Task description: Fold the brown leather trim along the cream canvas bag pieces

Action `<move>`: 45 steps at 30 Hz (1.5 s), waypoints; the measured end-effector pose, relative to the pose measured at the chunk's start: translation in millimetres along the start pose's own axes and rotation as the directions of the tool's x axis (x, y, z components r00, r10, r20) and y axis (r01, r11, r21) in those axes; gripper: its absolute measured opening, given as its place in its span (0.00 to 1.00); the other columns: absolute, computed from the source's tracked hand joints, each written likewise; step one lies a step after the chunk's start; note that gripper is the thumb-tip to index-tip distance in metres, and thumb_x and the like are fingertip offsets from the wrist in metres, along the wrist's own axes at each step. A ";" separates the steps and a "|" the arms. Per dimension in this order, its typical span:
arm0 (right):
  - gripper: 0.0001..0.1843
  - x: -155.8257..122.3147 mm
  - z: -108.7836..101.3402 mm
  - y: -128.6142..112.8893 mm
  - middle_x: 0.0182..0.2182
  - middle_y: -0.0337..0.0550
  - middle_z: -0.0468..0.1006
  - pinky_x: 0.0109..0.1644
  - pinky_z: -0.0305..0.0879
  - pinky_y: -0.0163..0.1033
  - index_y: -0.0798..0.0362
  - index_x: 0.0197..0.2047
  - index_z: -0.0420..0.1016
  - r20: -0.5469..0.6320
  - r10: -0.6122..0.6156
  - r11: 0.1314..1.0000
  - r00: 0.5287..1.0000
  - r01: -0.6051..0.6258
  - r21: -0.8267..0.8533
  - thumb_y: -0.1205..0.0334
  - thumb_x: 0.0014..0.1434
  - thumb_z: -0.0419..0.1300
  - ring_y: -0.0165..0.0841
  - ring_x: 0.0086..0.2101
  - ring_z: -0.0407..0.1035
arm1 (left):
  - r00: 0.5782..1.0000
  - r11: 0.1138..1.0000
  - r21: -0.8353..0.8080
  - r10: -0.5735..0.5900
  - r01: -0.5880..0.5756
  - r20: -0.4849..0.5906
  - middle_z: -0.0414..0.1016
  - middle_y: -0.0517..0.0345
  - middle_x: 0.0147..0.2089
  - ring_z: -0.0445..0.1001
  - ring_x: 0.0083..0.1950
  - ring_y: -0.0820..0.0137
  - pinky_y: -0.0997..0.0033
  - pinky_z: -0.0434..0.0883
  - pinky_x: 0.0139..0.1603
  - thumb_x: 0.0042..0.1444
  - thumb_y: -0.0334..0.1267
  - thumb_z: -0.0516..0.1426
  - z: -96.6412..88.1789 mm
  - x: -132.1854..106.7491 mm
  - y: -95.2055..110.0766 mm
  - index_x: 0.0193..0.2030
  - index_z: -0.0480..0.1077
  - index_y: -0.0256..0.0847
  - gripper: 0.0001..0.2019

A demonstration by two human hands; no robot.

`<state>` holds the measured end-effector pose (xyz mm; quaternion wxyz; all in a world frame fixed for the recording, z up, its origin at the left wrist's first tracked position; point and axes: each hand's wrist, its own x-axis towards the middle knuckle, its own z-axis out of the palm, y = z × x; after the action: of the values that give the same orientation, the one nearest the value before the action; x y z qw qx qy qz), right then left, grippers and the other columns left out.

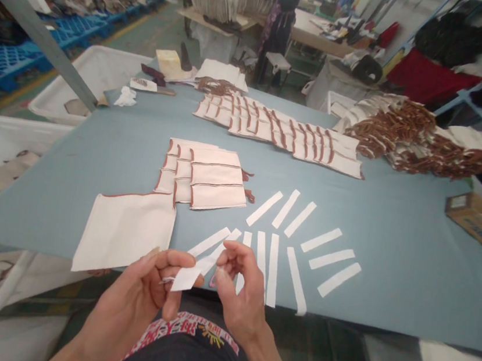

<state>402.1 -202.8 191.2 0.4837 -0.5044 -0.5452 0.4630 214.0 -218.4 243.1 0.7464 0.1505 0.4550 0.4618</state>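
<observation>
A small white strip lies between the fingers and thumb of my left hand, in front of my body at the table's near edge. Beside it, my right hand has thumb and fingers curled together near the strip's other end. A tiny bit of pink shows by that thumb; what it belongs to is hidden. Several loose white strips are fanned out on the table just beyond and to the right of my hands. One cream cloth piece with brown edging rests flat to the left of my left hand.
Overlapping cream cloth pieces lie mid-table on the blue-green tabletop. Behind them runs a long row of similar pieces. A brown-trimmed heap and cardboard box are at right, white bins at left.
</observation>
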 end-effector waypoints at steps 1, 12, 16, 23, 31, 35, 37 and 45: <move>0.20 -1.0 -4.1 -2.4 0.43 0.43 0.82 0.43 0.74 0.39 0.49 0.57 0.76 0.030 -0.074 0.997 0.997 0.075 -0.032 0.66 0.62 0.61 0.35 0.39 0.77 | 0.999 0.998 -0.052 -0.045 0.046 0.023 0.87 0.47 0.35 0.67 0.20 0.75 0.73 0.71 0.27 0.58 0.59 0.70 0.0 -0.2 1.9 0.43 0.88 0.36 0.24; 0.11 9.8 15.3 -32.1 0.38 0.43 0.85 0.49 0.75 0.43 0.49 0.42 0.77 0.101 -0.217 0.969 0.971 0.227 -0.101 0.72 0.58 0.58 0.38 0.41 0.80 | 0.956 0.909 -0.307 -0.243 0.283 0.164 0.80 0.55 0.27 0.50 0.18 0.80 0.77 0.70 0.20 0.59 0.51 0.72 5.9 0.8 -4.8 0.43 0.87 0.29 0.21; 0.08 1.8 18.8 -23.6 0.36 0.44 0.86 0.48 0.74 0.44 0.49 0.40 0.77 0.080 -0.069 0.991 0.994 0.078 -0.113 0.68 0.60 0.58 0.39 0.39 0.80 | 0.962 0.922 -0.288 -0.219 0.258 0.162 0.83 0.52 0.30 0.52 0.19 0.80 0.77 0.69 0.20 0.60 0.53 0.72 5.4 -0.4 -11.0 0.43 0.88 0.32 0.21; 0.02 -3.6 24.4 -21.6 0.31 0.39 0.80 0.43 0.69 0.43 0.49 0.35 0.73 0.010 0.138 0.987 0.990 -0.136 -0.082 0.61 0.59 0.60 0.37 0.33 0.74 | 0.976 0.941 -0.258 -0.199 0.217 0.095 0.82 0.55 0.29 0.54 0.19 0.80 0.78 0.65 0.20 0.55 0.55 0.75 2.5 -3.8 -21.6 0.37 0.87 0.37 0.20; 0.08 -1.0 26.2 -19.7 0.29 0.38 0.77 0.41 0.67 0.40 0.50 0.33 0.72 0.125 0.235 0.972 0.964 -0.233 -0.033 0.56 0.62 0.60 0.35 0.32 0.70 | 0.999 0.999 0.029 -0.013 0.015 -0.053 0.80 0.59 0.29 0.59 0.23 0.75 0.75 0.64 0.28 0.59 0.55 0.70 -7.0 -12.3 -40.4 0.45 0.83 0.41 0.19; 0.12 -3.0 30.2 -15.5 0.30 0.40 0.80 0.40 0.69 0.39 0.52 0.38 0.77 0.167 0.290 0.951 0.942 -0.304 0.060 0.52 0.64 0.62 0.35 0.32 0.72 | 0.989 0.966 0.244 0.116 -0.090 -0.095 0.84 0.56 0.35 0.64 0.24 0.72 0.71 0.67 0.31 0.60 0.55 0.69 -16.6 -17.2 -45.9 0.53 0.81 0.41 0.22; 0.16 -4.2 33.3 -12.4 0.28 0.39 0.79 0.37 0.68 0.37 0.53 0.38 0.78 0.215 0.344 0.923 0.914 -0.371 0.100 0.48 0.65 0.64 0.33 0.30 0.71 | 0.981 0.927 0.355 0.167 -0.121 -0.102 0.83 0.56 0.32 0.65 0.24 0.71 0.70 0.67 0.31 0.62 0.57 0.68 -21.4 -20.4 -46.0 0.58 0.79 0.41 0.26; 0.30 -12.0 72.8 3.5 0.21 0.31 0.67 0.28 0.55 0.34 0.52 0.33 0.74 0.269 0.407 0.875 0.873 -0.457 0.160 0.31 0.64 0.67 0.27 0.22 0.56 | 0.962 0.752 0.621 0.273 -0.219 0.008 0.76 0.61 0.24 0.71 0.25 0.67 0.68 0.69 0.33 0.70 0.50 0.59 -58.2 -26.4 -26.9 0.66 0.77 0.39 0.24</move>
<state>330.4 -215.8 179.5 0.3543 -0.5014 -0.4153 0.6712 177.1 -265.9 208.5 0.5691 0.4249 0.5876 0.3877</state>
